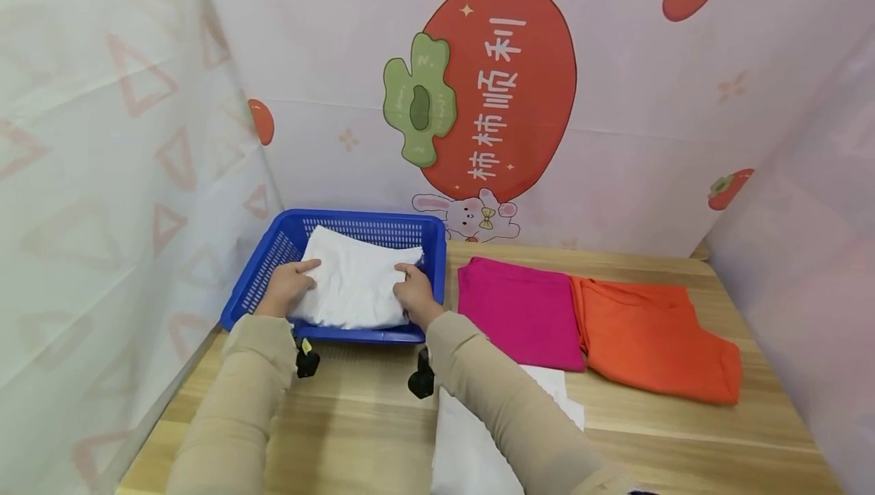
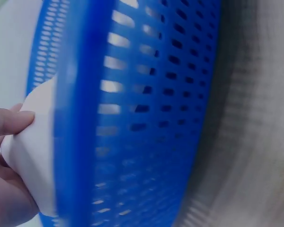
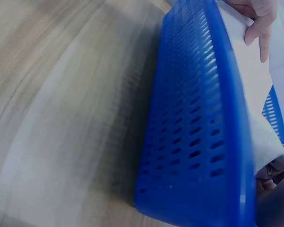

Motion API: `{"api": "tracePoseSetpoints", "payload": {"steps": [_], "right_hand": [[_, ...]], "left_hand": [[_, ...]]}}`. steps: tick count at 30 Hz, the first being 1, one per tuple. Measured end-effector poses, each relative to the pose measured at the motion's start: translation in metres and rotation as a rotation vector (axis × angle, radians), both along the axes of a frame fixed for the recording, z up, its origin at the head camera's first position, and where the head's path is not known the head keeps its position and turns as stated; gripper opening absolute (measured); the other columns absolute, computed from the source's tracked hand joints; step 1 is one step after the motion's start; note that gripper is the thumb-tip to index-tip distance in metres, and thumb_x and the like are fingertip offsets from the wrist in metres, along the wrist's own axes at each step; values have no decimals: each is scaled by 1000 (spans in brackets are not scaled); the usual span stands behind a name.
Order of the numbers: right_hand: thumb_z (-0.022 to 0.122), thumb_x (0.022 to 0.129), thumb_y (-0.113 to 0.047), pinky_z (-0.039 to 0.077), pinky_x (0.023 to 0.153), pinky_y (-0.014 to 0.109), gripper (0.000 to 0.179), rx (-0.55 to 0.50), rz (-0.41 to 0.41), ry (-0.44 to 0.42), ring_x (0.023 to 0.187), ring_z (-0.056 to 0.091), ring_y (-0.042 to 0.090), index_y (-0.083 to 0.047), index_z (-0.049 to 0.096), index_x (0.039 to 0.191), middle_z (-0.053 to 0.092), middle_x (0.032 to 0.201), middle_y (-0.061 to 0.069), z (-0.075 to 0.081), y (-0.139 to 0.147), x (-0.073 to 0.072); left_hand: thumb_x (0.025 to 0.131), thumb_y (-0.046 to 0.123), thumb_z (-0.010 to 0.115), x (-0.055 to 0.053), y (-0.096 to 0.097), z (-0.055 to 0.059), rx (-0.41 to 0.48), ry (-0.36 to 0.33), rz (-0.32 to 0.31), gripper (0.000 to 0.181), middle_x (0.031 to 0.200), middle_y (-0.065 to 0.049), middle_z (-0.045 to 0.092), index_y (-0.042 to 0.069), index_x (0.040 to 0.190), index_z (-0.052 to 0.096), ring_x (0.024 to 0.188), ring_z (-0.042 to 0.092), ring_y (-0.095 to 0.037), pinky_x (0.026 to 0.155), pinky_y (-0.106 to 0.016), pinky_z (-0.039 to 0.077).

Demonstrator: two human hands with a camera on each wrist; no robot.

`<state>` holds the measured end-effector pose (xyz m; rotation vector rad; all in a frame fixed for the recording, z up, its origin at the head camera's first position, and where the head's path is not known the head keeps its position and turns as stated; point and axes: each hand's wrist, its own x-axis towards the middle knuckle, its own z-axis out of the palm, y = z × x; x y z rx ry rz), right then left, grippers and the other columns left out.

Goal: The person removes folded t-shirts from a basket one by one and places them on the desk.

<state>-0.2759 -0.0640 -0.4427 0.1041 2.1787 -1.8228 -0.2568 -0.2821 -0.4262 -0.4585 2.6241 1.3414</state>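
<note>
A folded white cloth (image 1: 355,282) is inside the blue plastic basket (image 1: 376,334) at the back left of the table. My left hand (image 1: 287,286) grips the cloth's left side; in the left wrist view, thumb and fingers of the left hand (image 2: 9,161) pinch its edge above the rim. On the opposite side my right hand (image 1: 415,294) holds the cloth's right edge. The right wrist view has the cloth (image 3: 248,66) rising past the basket rim (image 3: 234,99), and the right hand there is partly hidden and dark.
Right of the basket lies a folded magenta garment (image 1: 519,313), its edge meeting a folded orange garment (image 1: 659,339). Another white garment (image 1: 472,442) lies on the wooden table (image 1: 342,419), partly under my right forearm. Printed curtains (image 1: 615,138) enclose the back and sides.
</note>
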Motion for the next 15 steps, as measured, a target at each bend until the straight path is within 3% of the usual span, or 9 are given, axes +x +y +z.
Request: {"api": "tracePoseSetpoints", "payload": {"steps": [4,10,12,15], "right_hand": [[41,71,13,31,47,21,52,-7,9,13,67,36,16,-5,51,119,42,125,12,15,6,1],[43,72,11,31,44,21,52,6,35,18,52,30,12,-9,52,119,42,123,10,35,19,3],[45,73,9,34,49,22,51,36,42,26,56,35,13,-12,53,118,42,124,9,41,26,5],[46,74,9,39,63,25,49,38,57,38,80,43,17,-12,53,118,43,125,8,52,37,9]], "left_hand": [[79,1,46,5,4,13,-10,47,-15,48,136,-22,22,7,127,43,125,13,-35,96,-48,21],[82,4,46,16,13,34,-10,103,-12,48,138,-18,21,11,129,41,126,12,-35,96,-49,20],[81,4,47,21,18,42,-1,134,0,47,138,-17,23,13,128,44,125,14,-34,95,-49,21],[82,7,49,29,28,53,20,160,7,46,137,-15,25,15,127,45,125,15,-33,95,-49,22]]}}
